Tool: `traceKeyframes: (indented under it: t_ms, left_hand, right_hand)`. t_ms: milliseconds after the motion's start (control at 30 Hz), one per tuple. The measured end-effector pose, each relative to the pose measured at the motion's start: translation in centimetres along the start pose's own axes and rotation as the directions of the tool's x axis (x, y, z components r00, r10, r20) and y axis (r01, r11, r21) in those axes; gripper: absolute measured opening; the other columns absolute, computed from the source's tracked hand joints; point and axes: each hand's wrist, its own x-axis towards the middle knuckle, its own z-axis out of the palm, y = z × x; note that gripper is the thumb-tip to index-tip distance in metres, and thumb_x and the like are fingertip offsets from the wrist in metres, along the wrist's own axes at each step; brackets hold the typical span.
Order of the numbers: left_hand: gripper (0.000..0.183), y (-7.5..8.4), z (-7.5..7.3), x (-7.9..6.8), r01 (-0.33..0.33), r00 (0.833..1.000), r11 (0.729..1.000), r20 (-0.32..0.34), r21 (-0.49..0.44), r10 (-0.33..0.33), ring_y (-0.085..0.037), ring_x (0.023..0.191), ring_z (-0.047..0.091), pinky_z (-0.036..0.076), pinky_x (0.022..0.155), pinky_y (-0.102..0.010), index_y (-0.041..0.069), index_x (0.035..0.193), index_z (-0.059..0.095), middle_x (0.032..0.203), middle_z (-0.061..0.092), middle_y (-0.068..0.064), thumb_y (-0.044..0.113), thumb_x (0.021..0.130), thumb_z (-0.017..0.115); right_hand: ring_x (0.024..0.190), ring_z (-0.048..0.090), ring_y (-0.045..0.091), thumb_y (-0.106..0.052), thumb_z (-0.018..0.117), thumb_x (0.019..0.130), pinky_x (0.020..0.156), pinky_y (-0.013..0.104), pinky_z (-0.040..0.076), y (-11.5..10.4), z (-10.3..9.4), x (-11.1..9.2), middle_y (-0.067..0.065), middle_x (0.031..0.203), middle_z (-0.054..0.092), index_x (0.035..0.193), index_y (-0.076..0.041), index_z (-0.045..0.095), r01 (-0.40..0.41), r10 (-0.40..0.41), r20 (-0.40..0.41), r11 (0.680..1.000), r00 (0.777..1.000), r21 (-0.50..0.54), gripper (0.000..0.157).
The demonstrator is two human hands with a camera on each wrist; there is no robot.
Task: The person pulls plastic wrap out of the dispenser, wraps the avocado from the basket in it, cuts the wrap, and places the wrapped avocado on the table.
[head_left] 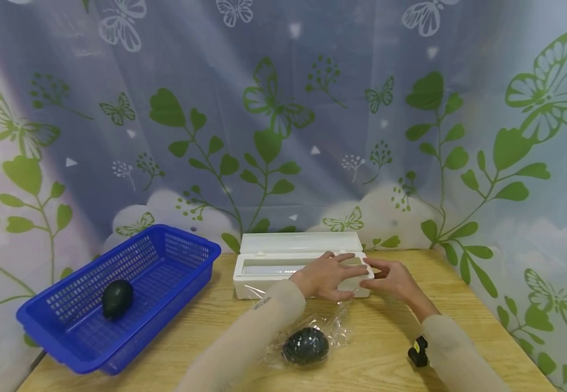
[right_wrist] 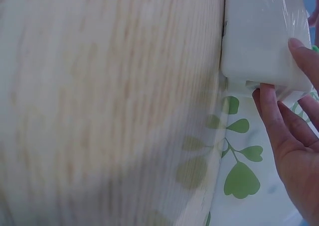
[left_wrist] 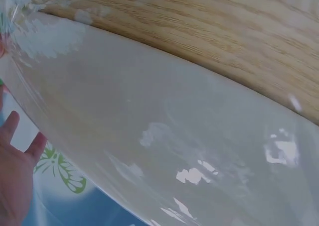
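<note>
A white cling film box [head_left: 303, 283] stands lengthwise on the table, its lid [head_left: 303, 243] raised and a pale roll [head_left: 270, 270] inside. My left hand [head_left: 329, 275] lies over its right half, fingers spread. At the right end, my right hand [head_left: 395, 283] holds the corner between thumb and curled fingers, which also show in the right wrist view. Clear film [head_left: 339, 321] runs from the box front down to the table. On it, nearer me, sits a dark green avocado [head_left: 305, 346]. Glossy film covers the box's front [left_wrist: 129, 111] in the left wrist view.
On the left stands a blue plastic basket [head_left: 165, 305] with a second dark avocado [head_left: 117, 299] in it. A small black device [head_left: 418, 351] is beside my right sleeve. A butterfly-and-leaf curtain [head_left: 283, 163] hangs behind the wooden table [head_left: 381, 348].
</note>
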Motion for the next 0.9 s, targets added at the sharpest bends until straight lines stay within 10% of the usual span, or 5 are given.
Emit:
traceKeyframes:
  t_ms: [900]
  left_hand:
    - [0.064,0.45,0.07,-0.30,0.019,0.999,1.000,-0.037,0.018,-0.018,-0.019,0.157,0.031,0.042,0.119,-0.044,0.032,0.162,0.032,0.160,0.047,0.012,0.050,0.103,0.048]
  right_hand:
    - [0.112,0.072,0.038,-0.031,0.083,0.089,0.086,0.040,0.064,-0.07,0.12,-0.07,0.031,0.151,0.049,0.150,-0.004,0.052,-0.012,0.013,0.004,0.999,1.000,-0.051,0.073]
